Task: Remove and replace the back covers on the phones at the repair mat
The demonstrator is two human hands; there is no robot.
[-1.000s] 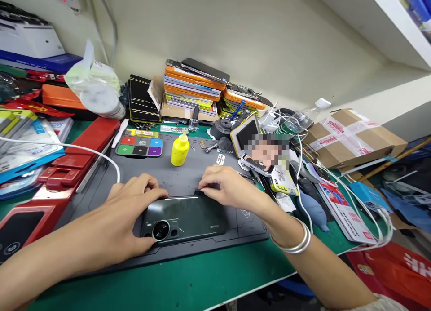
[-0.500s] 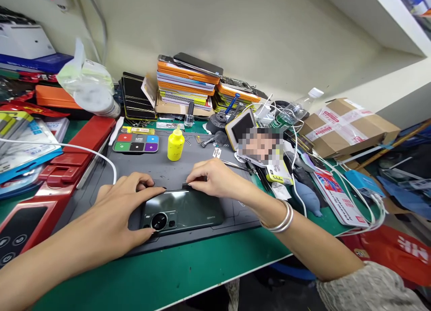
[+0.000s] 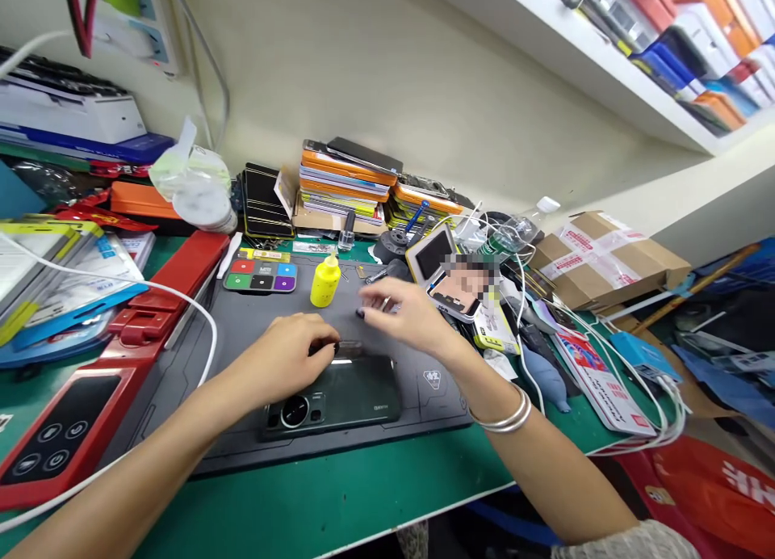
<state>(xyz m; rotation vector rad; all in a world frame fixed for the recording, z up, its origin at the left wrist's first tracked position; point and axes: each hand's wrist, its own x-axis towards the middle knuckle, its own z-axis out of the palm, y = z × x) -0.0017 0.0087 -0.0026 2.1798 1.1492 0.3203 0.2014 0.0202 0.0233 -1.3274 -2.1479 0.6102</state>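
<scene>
One phone (image 3: 357, 389) lies camera side up on the mat (image 3: 248, 325), near the front edge of the worktop (image 3: 339, 490). The left hand (image 3: 295, 345) has its grip at a thin strip (image 3: 349, 347) by the phone's far side; whether it pinches it I cannot tell. The right hand (image 3: 404, 313) curls loosely, any contents hidden. Sideways force on the strip could scratch or skid the phone.

Wall (image 3: 315, 74): plain, cream, behind the desk (image 3: 339, 494), well beyond the right grip (image 3: 403, 310). Desk: green top, pale edge on the near side of that grip. Shelf (image 3: 581, 54): white, loaded, above and right of it. Socket strip (image 3: 165, 26): on wall, above and left of the left grip (image 3: 299, 347); grey cable (image 3: 225, 98) alongside. Light fairly even; space beneath desk dark, detail unclear.
</scene>
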